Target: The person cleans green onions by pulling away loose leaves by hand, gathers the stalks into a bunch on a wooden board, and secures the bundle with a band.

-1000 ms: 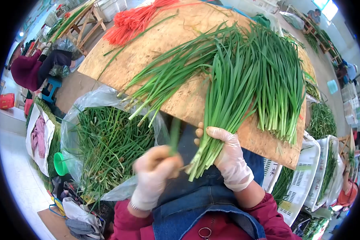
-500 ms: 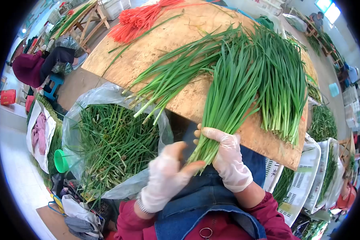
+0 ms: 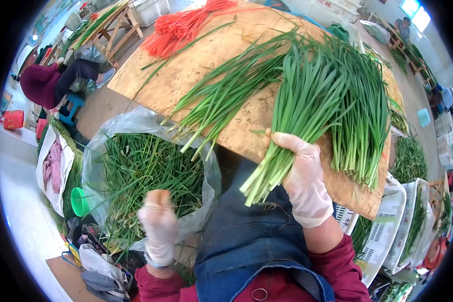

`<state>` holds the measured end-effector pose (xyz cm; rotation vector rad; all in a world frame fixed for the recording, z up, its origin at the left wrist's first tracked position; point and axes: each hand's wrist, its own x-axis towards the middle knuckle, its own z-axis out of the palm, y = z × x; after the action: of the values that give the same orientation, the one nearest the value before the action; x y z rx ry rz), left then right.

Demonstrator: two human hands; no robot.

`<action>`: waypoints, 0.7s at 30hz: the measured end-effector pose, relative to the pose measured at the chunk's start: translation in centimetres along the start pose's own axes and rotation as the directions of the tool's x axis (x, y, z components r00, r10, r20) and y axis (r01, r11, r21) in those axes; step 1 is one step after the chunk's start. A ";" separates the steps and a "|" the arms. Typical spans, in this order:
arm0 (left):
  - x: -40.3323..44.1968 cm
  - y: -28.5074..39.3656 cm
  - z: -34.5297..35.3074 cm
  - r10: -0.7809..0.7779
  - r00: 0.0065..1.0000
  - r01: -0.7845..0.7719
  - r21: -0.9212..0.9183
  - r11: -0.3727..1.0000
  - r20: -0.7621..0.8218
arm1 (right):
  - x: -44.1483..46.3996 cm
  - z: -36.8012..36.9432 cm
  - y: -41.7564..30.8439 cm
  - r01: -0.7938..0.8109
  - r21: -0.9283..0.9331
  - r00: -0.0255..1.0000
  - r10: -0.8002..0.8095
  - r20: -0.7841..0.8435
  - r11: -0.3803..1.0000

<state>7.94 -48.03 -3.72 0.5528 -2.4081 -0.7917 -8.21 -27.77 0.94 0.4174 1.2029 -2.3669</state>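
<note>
L hand (image 3: 157, 214) (blurred, can't tell if closed) by plastic bag (image 3: 212, 178) of greens (image 3: 153, 163); R hand (image 3: 303, 173) grips garlic chives bunch (image 3: 309, 95) over plywood tabletop (image 3: 196, 55) edge; far white crate (image 3: 332, 7) w/ Chinese chars, too small to read.

The wooden board (image 3: 186, 83) offers a broad bare stretch between the red strips (image 3: 178, 31) and the loose stalks (image 3: 226, 90), with one long leaf (image 3: 183, 53) lying across it beside the strips. A narrower bare lane separates those stalks from the bunch (image 3: 304, 95) in the right hand (image 3: 301, 171). To that bunch's right, the laid pile (image 3: 362, 121) blocks passage, leaves overlapping. Between the left hand (image 3: 158, 216) and the bunch, room opens above the apron (image 3: 251, 226), bordered by the plastic bag's rim (image 3: 212, 178).
</note>
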 end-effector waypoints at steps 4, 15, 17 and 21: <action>2.4 -2.0 -2.5 0.007 0.953 0.091 0.308 0.947 -0.304 | 1.7 1.0 -0.6 -0.026 0.089 0.995 0.018 0.098 0.996; 4.9 4.2 5.9 0.347 0.932 -0.362 0.268 0.893 0.102 | 4.3 -3.0 -0.5 -0.121 -0.193 0.990 0.106 -0.090 0.974; 5.2 3.4 7.6 0.376 0.916 -0.399 0.398 0.827 0.137 | 3.0 -2.3 -1.4 -0.081 -0.239 0.995 0.066 -0.073 0.968; 4.9 3.9 6.6 0.345 0.926 -0.378 0.376 0.846 0.152 | 0.2 -2.2 -5.6 -0.037 -0.976 0.966 -0.241 -0.090 0.217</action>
<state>-0.62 -44.99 -3.95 0.1977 -2.6497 -0.1566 -11.12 -23.15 3.40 0.1250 2.5838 -1.1095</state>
